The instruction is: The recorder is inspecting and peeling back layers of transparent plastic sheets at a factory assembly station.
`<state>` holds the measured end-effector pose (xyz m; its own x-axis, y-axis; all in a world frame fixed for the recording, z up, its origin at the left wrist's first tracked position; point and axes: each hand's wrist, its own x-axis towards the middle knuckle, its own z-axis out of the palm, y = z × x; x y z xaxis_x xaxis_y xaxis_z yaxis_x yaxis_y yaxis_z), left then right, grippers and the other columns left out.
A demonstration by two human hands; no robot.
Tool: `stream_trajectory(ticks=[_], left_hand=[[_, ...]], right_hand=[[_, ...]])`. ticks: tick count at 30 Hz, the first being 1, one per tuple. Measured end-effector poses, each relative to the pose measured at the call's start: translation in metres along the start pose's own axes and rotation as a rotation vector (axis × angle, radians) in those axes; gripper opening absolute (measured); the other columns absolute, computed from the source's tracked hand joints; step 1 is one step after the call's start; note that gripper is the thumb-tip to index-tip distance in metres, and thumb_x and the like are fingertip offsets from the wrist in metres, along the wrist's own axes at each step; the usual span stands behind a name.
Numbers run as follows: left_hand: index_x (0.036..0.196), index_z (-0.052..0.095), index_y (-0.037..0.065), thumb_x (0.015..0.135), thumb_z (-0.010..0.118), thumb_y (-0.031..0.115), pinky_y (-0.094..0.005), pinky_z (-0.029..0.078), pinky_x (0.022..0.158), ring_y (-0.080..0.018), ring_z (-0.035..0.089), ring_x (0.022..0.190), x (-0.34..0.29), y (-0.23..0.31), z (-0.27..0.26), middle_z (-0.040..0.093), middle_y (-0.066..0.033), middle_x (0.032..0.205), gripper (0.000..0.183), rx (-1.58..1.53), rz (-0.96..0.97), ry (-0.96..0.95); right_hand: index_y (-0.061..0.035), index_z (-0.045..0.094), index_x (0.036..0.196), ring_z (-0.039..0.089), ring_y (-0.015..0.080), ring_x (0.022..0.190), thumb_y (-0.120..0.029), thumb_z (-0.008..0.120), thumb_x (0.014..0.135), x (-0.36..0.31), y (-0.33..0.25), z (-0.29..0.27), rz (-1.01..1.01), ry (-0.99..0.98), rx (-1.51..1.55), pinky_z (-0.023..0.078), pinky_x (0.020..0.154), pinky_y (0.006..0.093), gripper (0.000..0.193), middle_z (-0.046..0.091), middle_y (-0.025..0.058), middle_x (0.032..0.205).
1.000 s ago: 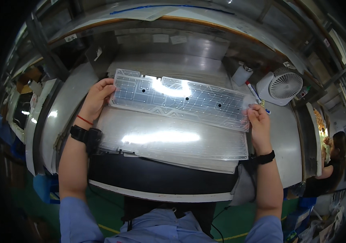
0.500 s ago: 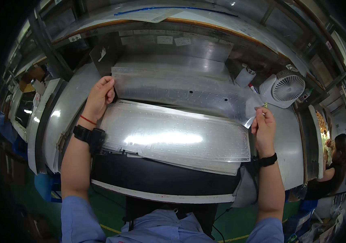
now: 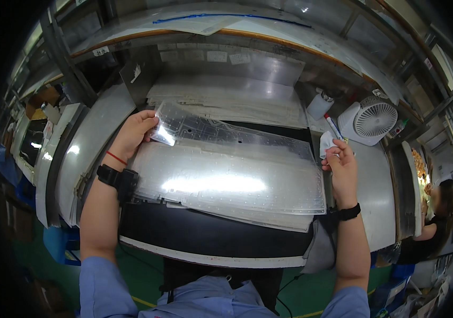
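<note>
My left hand pinches the left end of a thin clear plastic sheet. Fine lines and two dark dots show on it. It slopes down to the right over a stack of silvery translucent sheets, and its lower edge is hard to tell from the stack. To the right, apart from the sheet, my right hand has its fingers closed on a small crumpled white cloth. Both wrists wear black bands.
A second sheet stack lies behind, against a metal back panel. A white fan, a bottle and a red-capped marker stand at the back right. A grey cloth hangs off the front edge. Another person sits far right.
The clear sheet has come nearer, tilted down to the right, uncovering the back stack. My left hand moved slightly right and down. The right hand is now apart from the sheet, its white cloth plainly visible.
</note>
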<state>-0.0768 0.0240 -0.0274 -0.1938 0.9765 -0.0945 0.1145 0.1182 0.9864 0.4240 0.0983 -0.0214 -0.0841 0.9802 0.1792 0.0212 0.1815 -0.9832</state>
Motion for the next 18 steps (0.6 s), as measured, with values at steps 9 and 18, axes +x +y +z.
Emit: stream_trajectory(ticks=[9,18], left_hand=[[0.104,0.059,0.007,0.095,0.052,0.015,-0.0169,0.043,0.054,-0.004,0.052,0.057,-0.004,0.006,-0.001,0.063,0.0029,0.079,0.014,0.022,-0.005,0.052],[0.105,0.054,0.009,0.097,0.051,0.015,-0.0166,0.041,0.052,-0.003,0.051,0.06,-0.001,0.001,-0.015,0.063,0.0003,0.088,0.011,0.027,0.075,0.049]], right_hand=[[-0.0011,0.058,0.111,0.048,0.0025,0.06,-0.013,0.059,0.093,0.0,0.007,-0.002,0.136,-0.089,-0.18,0.037,0.054,0.0185,0.021,0.055,-0.0038,0.076],[-0.0004,0.059,0.111,0.047,0.0016,0.057,-0.011,0.062,0.091,0.0,0.006,-0.003,0.127,-0.242,-0.109,0.035,0.052,0.0182,0.023,0.054,-0.0059,0.066]])
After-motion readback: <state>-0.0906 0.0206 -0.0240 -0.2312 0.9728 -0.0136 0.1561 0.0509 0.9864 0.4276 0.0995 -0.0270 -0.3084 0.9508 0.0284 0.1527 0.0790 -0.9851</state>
